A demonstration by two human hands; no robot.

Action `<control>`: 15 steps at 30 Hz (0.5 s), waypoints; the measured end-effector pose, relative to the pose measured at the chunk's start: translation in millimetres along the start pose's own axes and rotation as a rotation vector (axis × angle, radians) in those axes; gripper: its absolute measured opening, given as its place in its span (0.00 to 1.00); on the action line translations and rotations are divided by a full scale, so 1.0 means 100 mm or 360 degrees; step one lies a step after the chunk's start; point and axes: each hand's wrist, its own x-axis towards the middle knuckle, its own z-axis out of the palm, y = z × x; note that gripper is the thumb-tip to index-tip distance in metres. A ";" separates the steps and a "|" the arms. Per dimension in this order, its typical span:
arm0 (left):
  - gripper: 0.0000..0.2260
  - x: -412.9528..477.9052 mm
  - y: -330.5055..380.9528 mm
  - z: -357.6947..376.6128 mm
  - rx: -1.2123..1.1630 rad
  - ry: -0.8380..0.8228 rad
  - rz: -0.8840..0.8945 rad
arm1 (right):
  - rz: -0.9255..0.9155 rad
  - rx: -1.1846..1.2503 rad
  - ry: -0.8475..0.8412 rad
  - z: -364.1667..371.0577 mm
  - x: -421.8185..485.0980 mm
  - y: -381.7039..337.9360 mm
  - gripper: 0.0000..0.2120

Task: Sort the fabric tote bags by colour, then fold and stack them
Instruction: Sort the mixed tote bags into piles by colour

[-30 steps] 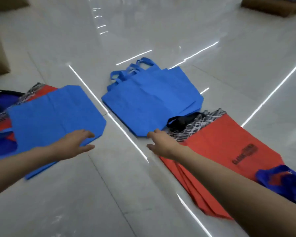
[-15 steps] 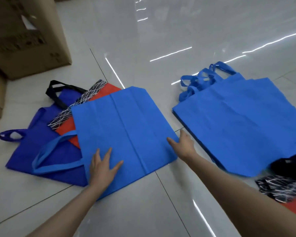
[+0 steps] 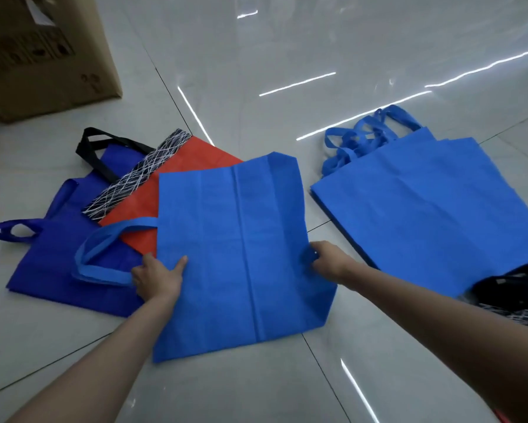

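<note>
A light blue tote bag (image 3: 241, 254) lies flat on the tiled floor in front of me, its handle looping out to the left. My left hand (image 3: 157, 277) grips its left edge beside the handle, thumb on top of the fabric. My right hand (image 3: 327, 261) pinches the right edge with curled fingers. To the right lies a stack of light blue bags (image 3: 424, 203), handles pointing away. Partly under the held bag at the left are a red bag (image 3: 177, 181) with a black-and-white patterned top band and a dark blue bag (image 3: 64, 248).
Cardboard boxes (image 3: 43, 56) stand at the far left. A black and patterned bag (image 3: 516, 294) lies at the right edge, partly under the blue stack. Glossy floor tiles (image 3: 287, 71) stretch beyond the bags.
Both hands lay flat on the light blue bag half a second ago; now each has closed on an edge. Before that my view swung left from the blue stack and red bags.
</note>
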 end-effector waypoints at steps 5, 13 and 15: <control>0.14 -0.09 -0.01 0.08 -0.0219 0.0015 -0.0071 | 0.0153 0.0486 0.0211 0.08 -0.09 0.31 0.13; 0.09 -0.58 0.82 -0.23 -0.0346 0.0431 0.0647 | -0.0435 0.0739 0.0930 -0.29 -0.34 0.55 0.16; 0.10 -0.65 1.20 -0.23 -0.0420 0.0455 0.0763 | -0.0420 0.0900 0.1036 -0.56 -0.36 0.69 0.17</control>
